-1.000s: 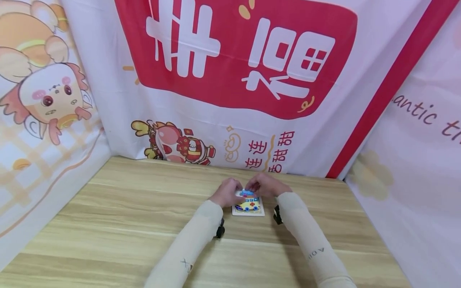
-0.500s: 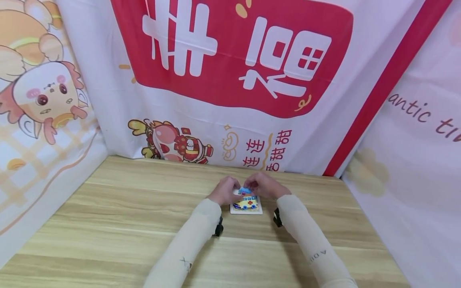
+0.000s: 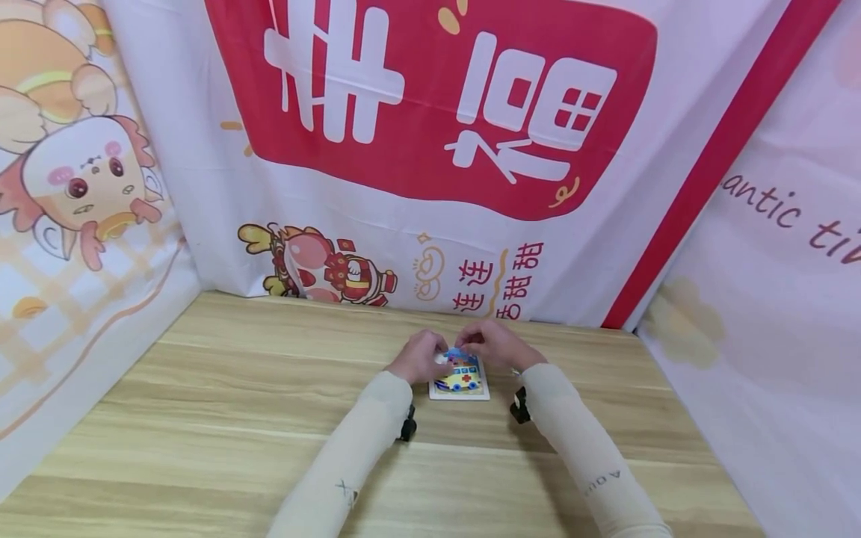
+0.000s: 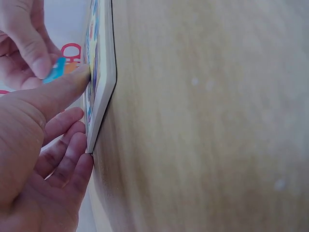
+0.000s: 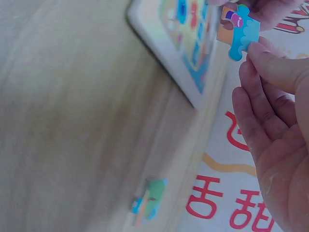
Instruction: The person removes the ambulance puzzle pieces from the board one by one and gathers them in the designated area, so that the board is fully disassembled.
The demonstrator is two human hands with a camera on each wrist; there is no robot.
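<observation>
A white cloth backdrop printed with a large red panel and white characters [image 3: 430,198] hangs behind a pale wood-grain table [image 3: 255,418]; two arms in cream sleeves [image 3: 359,448] reach across the table from the near side, each with a small black wrist device [image 3: 407,424] below the cuff; the hands work close together over the table, near its far edge.

The left hand [image 3: 420,357] grips a flat white-rimmed jigsaw tray [image 3: 464,397] by its left side, thumb pressed on its face, bent fingers along its edge; the tray lies flat on the table between the two hands, and a yellow ambulance with a red cross [image 3: 466,379] shows in its near part.

The right hand [image 3: 496,345], above the tray's far right corner, pinches a small blue-and-orange jigsaw piece with a purple mark [image 5: 247,33] between thumb and fingers, its other fingers bent loosely below; the piece is at the tray's far part, though whether it touches the tray I cannot tell; a smaller-looking, blurred green-and-blue jigsaw piece [image 5: 155,192] lies on the table, well apart from the tray.
</observation>
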